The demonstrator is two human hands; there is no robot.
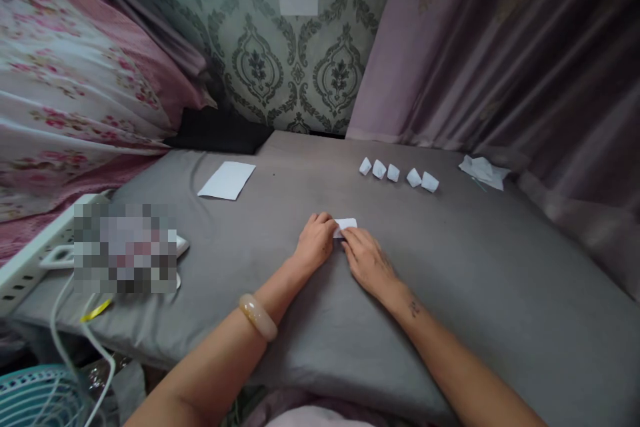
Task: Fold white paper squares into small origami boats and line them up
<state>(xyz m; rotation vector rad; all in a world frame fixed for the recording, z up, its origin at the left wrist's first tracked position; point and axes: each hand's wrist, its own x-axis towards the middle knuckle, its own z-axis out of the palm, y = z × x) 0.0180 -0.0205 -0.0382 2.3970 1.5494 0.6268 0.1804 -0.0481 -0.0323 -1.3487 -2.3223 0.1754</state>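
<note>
Head view, and the small white paper (349,223) sits right at the fingertips of left hand (317,240) and right hand (369,259), about midway between the worktop's (480,287) near and far edges. Fingers cover its near part, so folds are hard to read! Left curls, right lies flatter, both touching; whether either pinches, I can't tell.

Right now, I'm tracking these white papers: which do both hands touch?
The small paper between the left hand and right hand; the flat sheet and five small pieces lie untouched.
</note>
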